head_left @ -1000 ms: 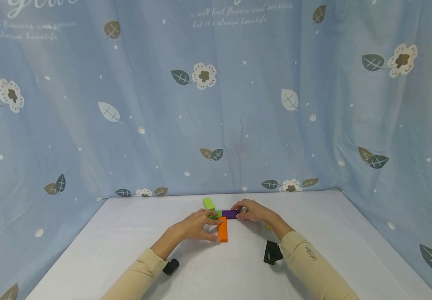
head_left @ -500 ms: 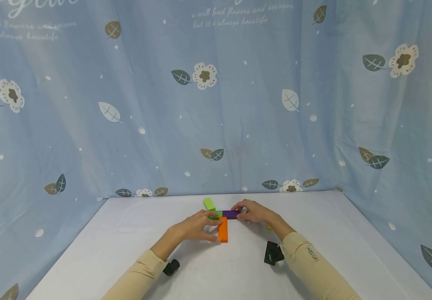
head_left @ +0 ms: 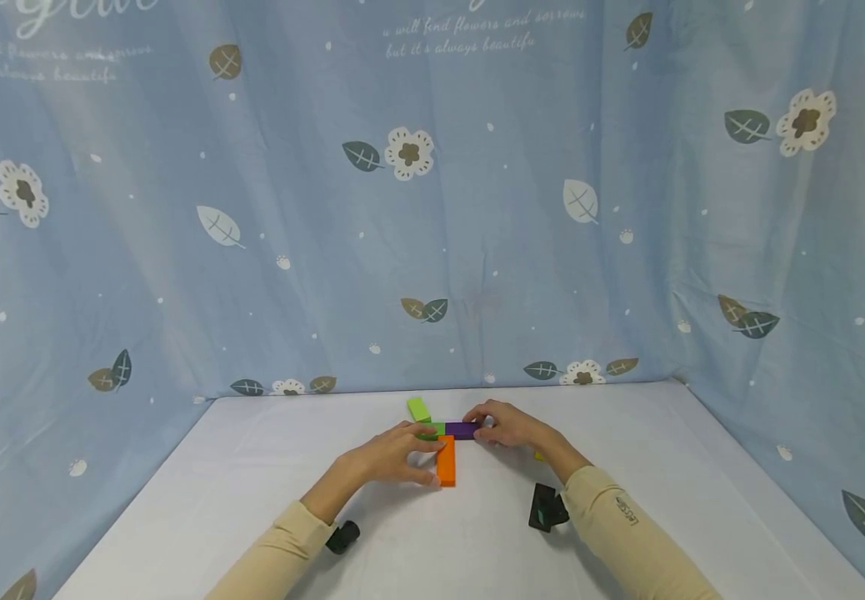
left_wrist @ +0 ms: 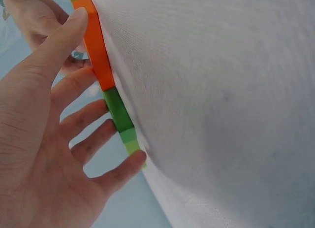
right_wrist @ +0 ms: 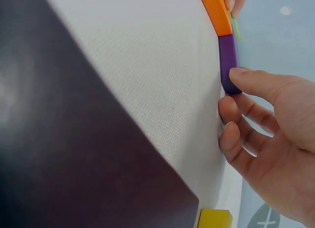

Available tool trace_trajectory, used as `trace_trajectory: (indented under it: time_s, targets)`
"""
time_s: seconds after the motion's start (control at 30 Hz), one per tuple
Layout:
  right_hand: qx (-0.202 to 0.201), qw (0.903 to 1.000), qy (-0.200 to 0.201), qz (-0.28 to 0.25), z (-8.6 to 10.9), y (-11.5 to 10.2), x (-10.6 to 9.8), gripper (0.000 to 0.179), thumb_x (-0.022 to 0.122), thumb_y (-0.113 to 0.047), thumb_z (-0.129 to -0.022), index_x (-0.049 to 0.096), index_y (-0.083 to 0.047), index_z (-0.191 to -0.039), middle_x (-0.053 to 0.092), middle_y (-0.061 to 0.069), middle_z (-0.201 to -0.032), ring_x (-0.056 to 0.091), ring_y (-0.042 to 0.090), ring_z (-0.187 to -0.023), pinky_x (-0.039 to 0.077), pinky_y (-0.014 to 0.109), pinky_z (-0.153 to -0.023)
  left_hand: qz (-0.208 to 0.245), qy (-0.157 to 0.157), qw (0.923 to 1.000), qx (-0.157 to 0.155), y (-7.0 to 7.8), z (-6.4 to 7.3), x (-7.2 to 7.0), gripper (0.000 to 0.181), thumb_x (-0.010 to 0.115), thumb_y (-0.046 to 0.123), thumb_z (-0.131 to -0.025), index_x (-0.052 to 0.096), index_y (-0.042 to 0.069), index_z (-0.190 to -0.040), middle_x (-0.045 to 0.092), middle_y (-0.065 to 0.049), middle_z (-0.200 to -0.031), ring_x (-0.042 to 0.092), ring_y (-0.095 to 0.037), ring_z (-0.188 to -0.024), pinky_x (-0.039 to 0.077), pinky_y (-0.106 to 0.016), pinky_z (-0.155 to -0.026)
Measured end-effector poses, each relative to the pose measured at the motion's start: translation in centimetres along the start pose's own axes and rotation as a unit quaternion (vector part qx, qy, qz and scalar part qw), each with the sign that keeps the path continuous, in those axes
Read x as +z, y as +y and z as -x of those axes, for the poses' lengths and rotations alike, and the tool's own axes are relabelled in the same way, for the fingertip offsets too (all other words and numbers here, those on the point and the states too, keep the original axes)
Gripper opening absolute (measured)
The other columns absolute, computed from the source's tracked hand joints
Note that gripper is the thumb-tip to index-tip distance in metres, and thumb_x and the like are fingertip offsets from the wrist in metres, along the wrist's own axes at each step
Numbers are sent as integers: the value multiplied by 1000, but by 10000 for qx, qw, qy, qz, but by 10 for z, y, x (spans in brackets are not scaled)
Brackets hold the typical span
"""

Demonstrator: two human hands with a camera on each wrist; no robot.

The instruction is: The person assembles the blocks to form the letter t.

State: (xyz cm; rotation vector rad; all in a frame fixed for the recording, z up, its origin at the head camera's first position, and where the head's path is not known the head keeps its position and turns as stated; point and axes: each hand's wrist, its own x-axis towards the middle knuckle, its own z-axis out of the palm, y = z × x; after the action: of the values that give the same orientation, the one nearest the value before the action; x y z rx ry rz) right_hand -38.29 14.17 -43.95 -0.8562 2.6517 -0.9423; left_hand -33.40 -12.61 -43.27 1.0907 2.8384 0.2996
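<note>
In the head view an orange block [head_left: 446, 468] lies lengthwise toward the person. My left hand [head_left: 391, 454] holds it, thumb at its near end and index finger near its far end. Across the orange block's far end, a green block [head_left: 440, 429] and a purple block [head_left: 459, 431] stand end to end. Fingers of the left hand partly cover the green one. My right hand [head_left: 509, 423] pinches the purple block's right end; the right wrist view shows the thumb [right_wrist: 243, 78] on it. Behind the green block sits a light green block [head_left: 418, 408].
A yellow block [right_wrist: 215, 218] rests on the white table [head_left: 470, 550], mostly behind the right forearm in the head view. Black devices [head_left: 545, 507] [head_left: 343, 537] show beside the two wrists. A blue patterned curtain [head_left: 477, 250] stands along the back and sides.
</note>
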Motion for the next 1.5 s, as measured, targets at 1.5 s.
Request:
trace_trajectory:
  time_s: [1.5]
  targets:
    - [286,9984,285,385,-20,-10,-13,36,64,-23,-96,63,-3,-125,66,11,-115,64,25,-103,54,41,-92,-2,-82,10000,-27,-2,1,1,68,66,60,-85,54,23,-142,44,-4,-153,41,-30,-139,39,-51,-111]
